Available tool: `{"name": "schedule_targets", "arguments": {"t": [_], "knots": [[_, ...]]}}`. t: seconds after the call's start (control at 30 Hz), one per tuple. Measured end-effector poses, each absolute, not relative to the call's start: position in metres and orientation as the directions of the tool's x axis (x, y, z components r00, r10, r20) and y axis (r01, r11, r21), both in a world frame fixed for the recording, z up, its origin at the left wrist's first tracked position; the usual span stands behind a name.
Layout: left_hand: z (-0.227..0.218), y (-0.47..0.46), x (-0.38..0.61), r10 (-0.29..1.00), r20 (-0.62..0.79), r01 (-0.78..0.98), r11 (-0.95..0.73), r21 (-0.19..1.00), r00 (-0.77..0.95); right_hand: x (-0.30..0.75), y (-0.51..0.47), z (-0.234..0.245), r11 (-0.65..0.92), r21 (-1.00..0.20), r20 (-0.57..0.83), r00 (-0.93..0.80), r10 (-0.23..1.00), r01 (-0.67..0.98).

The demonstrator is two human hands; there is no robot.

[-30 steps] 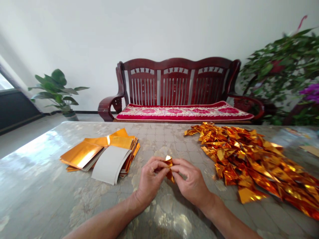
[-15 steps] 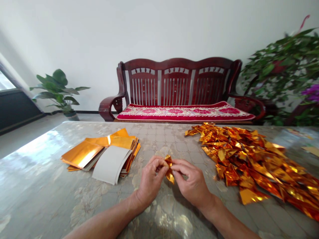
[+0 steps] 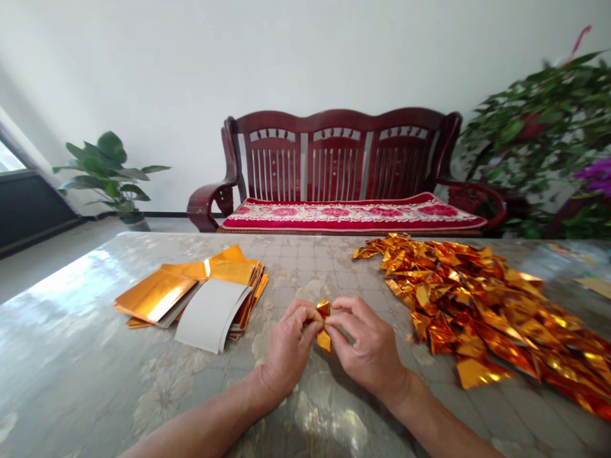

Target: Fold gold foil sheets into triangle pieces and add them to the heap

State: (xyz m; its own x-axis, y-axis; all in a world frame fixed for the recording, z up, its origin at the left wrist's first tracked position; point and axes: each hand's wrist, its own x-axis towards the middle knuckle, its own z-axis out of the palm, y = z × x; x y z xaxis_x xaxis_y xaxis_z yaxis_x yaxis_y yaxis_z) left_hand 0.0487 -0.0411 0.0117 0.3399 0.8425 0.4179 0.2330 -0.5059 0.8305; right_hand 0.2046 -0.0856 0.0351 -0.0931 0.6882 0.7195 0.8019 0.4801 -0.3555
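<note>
Between my two hands, just above the table, is a small folded piece of gold foil paper (image 3: 324, 341). My left hand (image 3: 292, 337) pinches its left side with thumb and fingers. On the other side my right hand (image 3: 365, 343) grips it between thumb and fingertips. The fingers hide the middle of the piece; its upper and lower ends show. To the left lies a stack of gold foil sheets (image 3: 157, 292), with pale-backed sheets (image 3: 210, 316) face down on its near side. A large heap of folded gold foil pieces (image 3: 468, 299) spreads out on the right.
The table (image 3: 95, 381) has a shiny patterned cover. Clear plastic packaging (image 3: 568, 261) lies at its right back. Beyond the far edge stands a dark red wooden bench (image 3: 334, 159) with a red floral cushion (image 3: 353, 213). Potted plants flank it, one left (image 3: 112, 172), others right (image 3: 548, 127).
The foil piece has turned a little between my fingers, and its lower end looks shorter and blunter. My right-hand fingers have shifted slightly. The sheets and heap stay put.
</note>
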Motion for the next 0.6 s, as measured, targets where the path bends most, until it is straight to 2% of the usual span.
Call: {"name": "schedule_targets", "arguments": {"t": [0.1,0.17,0.23,0.3,0.4,0.5,0.6], "knots": [[0.012,-0.04,0.049,0.853,0.394,0.209,-0.478,0.853,0.343,0.204,-0.085,0.035,0.476,-0.327,0.715,-0.115,0.689,0.817],[0.012,-0.036,0.049,0.876,0.326,0.151,-0.398,0.905,0.355,0.206,-0.084,0.036,0.475,-0.339,0.706,-0.114,0.699,0.812],[0.011,-0.031,0.049,0.888,0.169,0.047,-0.208,0.977,0.428,0.211,-0.082,0.038,0.5,-0.386,0.698,-0.109,0.708,0.775],[0.011,-0.025,0.046,0.835,-0.006,-0.062,0.049,0.997,0.551,0.22,-0.08,0.041,0.542,-0.455,0.689,-0.106,0.717,0.707],[0.012,-0.019,0.041,0.722,-0.135,-0.155,0.321,0.934,0.679,0.235,-0.074,0.046,0.56,-0.565,0.64,-0.107,0.761,0.606],[0.015,-0.018,0.036,0.645,-0.179,-0.213,0.481,0.85,0.743,0.244,-0.07,0.047,0.572,-0.65,0.584,-0.152,0.797,0.5],[0.017,-0.019,0.032,0.604,-0.225,-0.253,0.602,0.757,0.764,0.242,-0.069,0.045,0.59,-0.674,0.563,-0.208,0.8,0.445]]}}
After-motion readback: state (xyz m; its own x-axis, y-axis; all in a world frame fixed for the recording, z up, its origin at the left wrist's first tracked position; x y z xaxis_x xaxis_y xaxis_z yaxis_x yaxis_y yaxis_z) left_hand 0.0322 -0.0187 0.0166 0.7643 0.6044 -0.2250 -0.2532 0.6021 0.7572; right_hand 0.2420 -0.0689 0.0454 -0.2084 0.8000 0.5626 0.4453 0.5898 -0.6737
